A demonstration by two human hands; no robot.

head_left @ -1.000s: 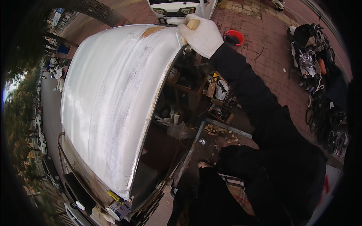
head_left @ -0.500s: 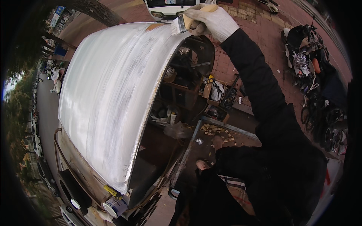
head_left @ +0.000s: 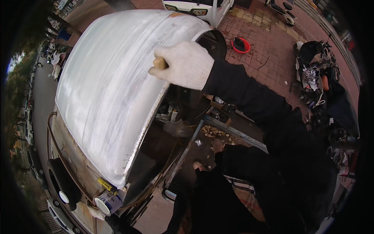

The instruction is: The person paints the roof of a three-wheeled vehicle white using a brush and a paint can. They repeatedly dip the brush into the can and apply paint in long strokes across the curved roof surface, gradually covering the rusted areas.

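My right hand (head_left: pixel 183 64), in a white knit glove, is closed around a paintbrush (head_left: pixel 159 63). Only the end of its wooden handle shows; the bristles are hidden by the hand. It is over the near right edge of a curved roof panel (head_left: pixel 105 78) streaked with white paint; I cannot tell whether the bristles touch it. At the lower left my left hand (head_left: pixel 96 213), also gloved, grips a paint can (head_left: pixel 109 202) from below, most of its fingers hidden. The can has a white top. A yellow-handled tool (head_left: pixel 107 186) lies beside it at the panel's corner.
Under the roof edge is a dark space with boxes, a plastic bag (head_left: pixel 177 128) and clutter. A metal frame (head_left: pixel 183 160) crosses near my feet. Beyond stand a white vehicle (head_left: pixel 191 7), a red basin (head_left: pixel 240 45) and a loaded scooter (head_left: pixel 317 70). A tyre (head_left: pixel 60 181) hangs at left.
My right hand has come back from the panel's far right corner toward me and left, turning so the brush's bristles no longer show. The view has shifted, revealing the red basin.
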